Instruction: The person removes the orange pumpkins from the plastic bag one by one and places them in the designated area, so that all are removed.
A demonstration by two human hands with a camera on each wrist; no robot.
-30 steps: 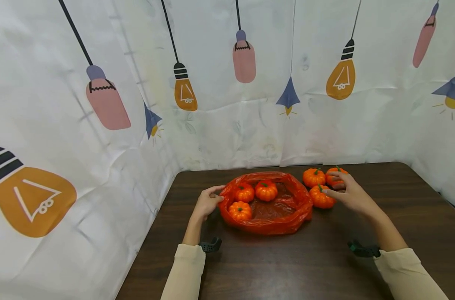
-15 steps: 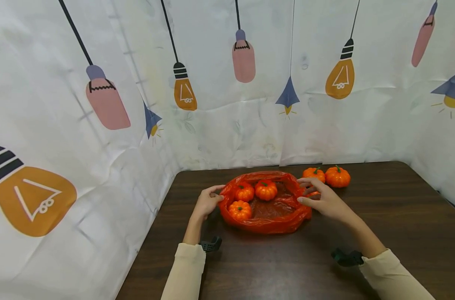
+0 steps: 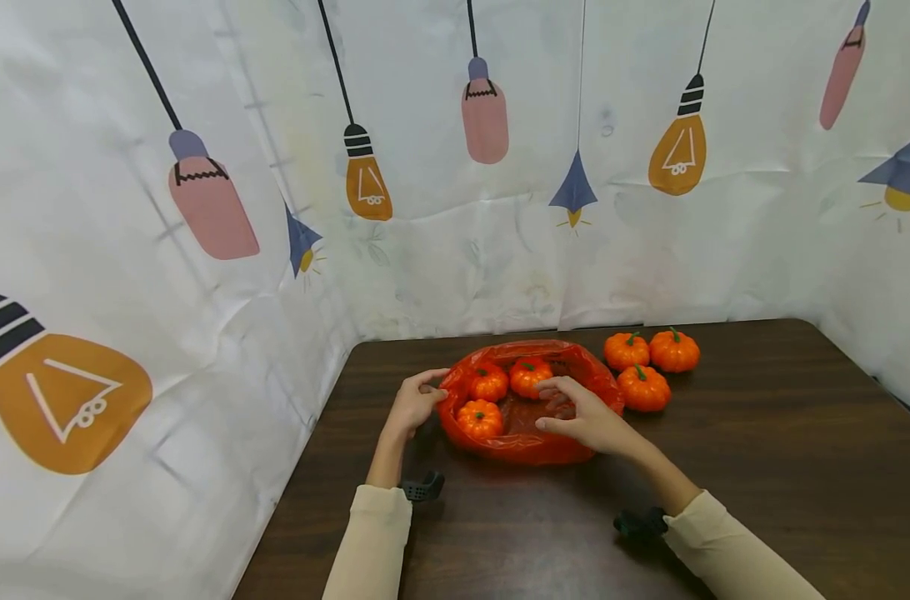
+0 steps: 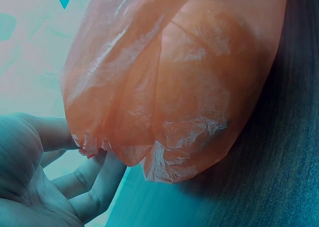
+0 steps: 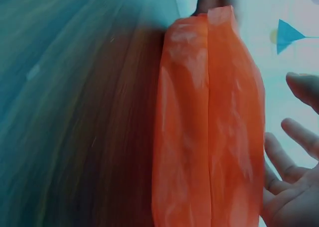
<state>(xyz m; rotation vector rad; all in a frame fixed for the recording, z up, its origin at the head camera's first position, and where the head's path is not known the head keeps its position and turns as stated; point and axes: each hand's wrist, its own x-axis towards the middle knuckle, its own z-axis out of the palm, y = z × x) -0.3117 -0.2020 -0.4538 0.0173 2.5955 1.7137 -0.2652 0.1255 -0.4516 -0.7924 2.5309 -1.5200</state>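
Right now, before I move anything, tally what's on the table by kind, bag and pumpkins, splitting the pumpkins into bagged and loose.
Red bag: 1
Bagged pumpkins: 3 visible
Loose pumpkins: 3
Total: 7 in view

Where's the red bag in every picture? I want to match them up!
Head: the red bag sits just right of the middle, below halfway.
Left wrist: the red bag fills the middle and top, its edge pinched by the left hand.
Right wrist: the red bag is a tall strip right of the middle, beside the right hand.
Shared landmark: the brown table, on the right in left wrist, left in right wrist.
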